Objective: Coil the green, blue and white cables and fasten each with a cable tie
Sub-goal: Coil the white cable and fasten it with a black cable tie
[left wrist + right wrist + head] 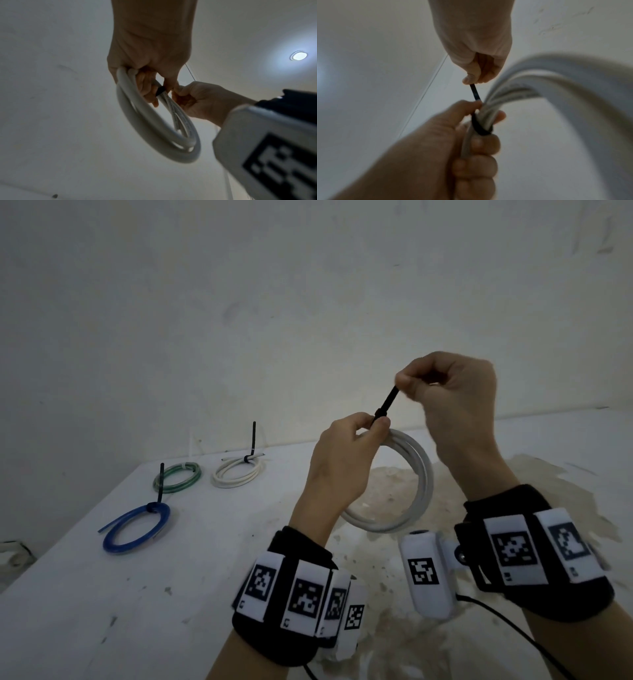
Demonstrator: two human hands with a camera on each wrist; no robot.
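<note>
Left hand (346, 460) is the near grip: fingers wrapped round the bundled turns of the large white coil (407, 505), thumb and forefinger pinching right at the head of the black cable tie (385, 405). The coil hangs below and to the right of that grip, off the surface (171, 594), roughly on edge with its open face toward the person. The right-wrist view shows the tie band already looped round the strands just under the left thumb. The right hand (452, 392) is the far grip, up and right of the left one, fingers curled and pinching the free tail of the tie. The tail's long axis runs straight from the left grip up-right into the right grip; only a short stretch is exposed between the two. My read: this is the cinch step, so the pull should go along that axis, away from the head, while the left grip holds the strands together. An off-axis pull risks twisting the head or letting a turn slip out of the bundle. Whether the band is fully snug is too blurred to call. Farther out, left of both grips and flat on the surface: blue coil (137, 529), green coil (178, 477), small white coil (238, 472), each tied, with tails sticking up.
</note>
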